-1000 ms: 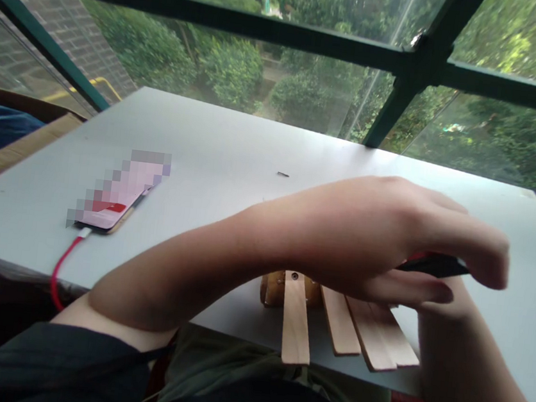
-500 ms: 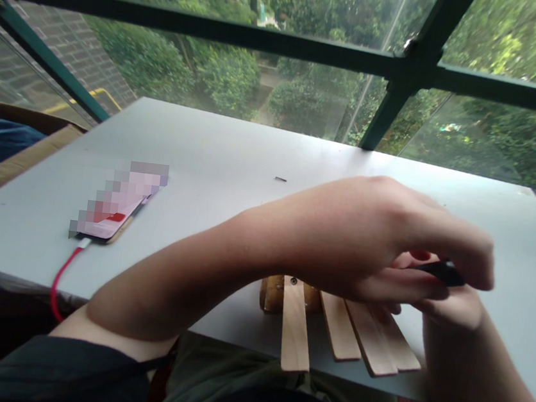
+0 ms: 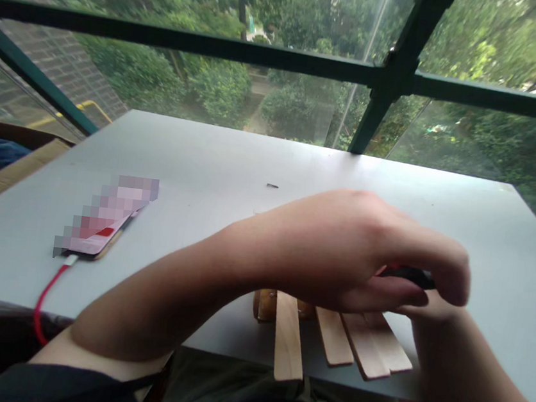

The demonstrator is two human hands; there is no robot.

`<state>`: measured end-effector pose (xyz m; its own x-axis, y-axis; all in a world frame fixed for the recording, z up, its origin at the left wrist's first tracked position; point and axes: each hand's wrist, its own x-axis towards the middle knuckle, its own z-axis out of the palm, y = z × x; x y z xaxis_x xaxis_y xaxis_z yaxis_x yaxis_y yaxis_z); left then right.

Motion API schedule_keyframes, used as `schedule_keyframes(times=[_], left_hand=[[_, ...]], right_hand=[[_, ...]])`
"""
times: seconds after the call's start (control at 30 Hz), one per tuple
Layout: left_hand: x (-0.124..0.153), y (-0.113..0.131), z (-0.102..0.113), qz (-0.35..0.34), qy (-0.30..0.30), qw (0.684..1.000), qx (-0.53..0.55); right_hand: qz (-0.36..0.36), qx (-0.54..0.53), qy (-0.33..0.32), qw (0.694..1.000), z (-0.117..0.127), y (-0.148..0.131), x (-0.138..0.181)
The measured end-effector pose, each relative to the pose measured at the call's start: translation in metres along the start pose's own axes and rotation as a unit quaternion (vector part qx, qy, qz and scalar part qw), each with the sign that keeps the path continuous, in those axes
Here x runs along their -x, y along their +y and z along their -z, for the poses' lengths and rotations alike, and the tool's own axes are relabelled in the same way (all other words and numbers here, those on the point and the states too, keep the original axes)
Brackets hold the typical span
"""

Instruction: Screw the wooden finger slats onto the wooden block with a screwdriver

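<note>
While left hand [image 3: 354,253] clamps black tool [image 3: 410,276], axis crosswise, tip rightward — right grip [image 3: 436,308] unclear

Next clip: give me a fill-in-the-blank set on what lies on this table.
1. The cable plugged into the phone is ___ in colour.
2. The slats under the left hand are made of ___.
3. The slats overhang the ___ edge of the table.
Missing words: red; wood; near.
</note>
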<state>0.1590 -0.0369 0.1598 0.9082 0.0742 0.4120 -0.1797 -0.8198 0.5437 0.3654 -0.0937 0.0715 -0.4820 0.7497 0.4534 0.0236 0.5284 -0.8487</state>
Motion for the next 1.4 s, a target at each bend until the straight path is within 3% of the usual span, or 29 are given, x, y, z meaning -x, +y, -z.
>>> schedule_keyframes(times=[0.23, 0.57, 0.73, 0.87, 1.03, 1.2, 1.4], left_hand=[[0.002, 0.002, 0.007, 0.007, -0.005, 1.000, -0.017], [0.002, -0.001, 0.009, 0.047, -0.029, 0.998, -0.011], [0.002, -0.004, 0.009, 0.019, -0.030, 0.999, -0.013], [0.002, -0.007, 0.006, -0.003, -0.014, 1.000, -0.018], [0.000, -0.008, 0.004, 0.030, -0.040, 0.999, -0.011], [-0.001, -0.008, 0.006, 0.025, -0.049, 0.998, 0.003], [-0.002, -0.008, 0.008, 0.056, -0.071, 0.996, -0.014]], right_hand=[[-0.022, -0.083, -0.056, 0.995, 0.005, 0.003, 0.003], [-0.012, -0.122, -0.049, 0.991, 0.005, 0.006, -0.001], [-0.027, -0.182, -0.050, 0.982, 0.005, 0.012, 0.004], [-0.053, -0.149, -0.036, 0.987, 0.007, 0.014, 0.007], [-0.059, -0.075, -0.034, 0.995, 0.007, 0.009, 0.004], [-0.051, -0.085, -0.043, 0.994, 0.007, 0.006, -0.002], [-0.098, -0.103, -0.042, 0.989, 0.010, 0.007, 0.003]])
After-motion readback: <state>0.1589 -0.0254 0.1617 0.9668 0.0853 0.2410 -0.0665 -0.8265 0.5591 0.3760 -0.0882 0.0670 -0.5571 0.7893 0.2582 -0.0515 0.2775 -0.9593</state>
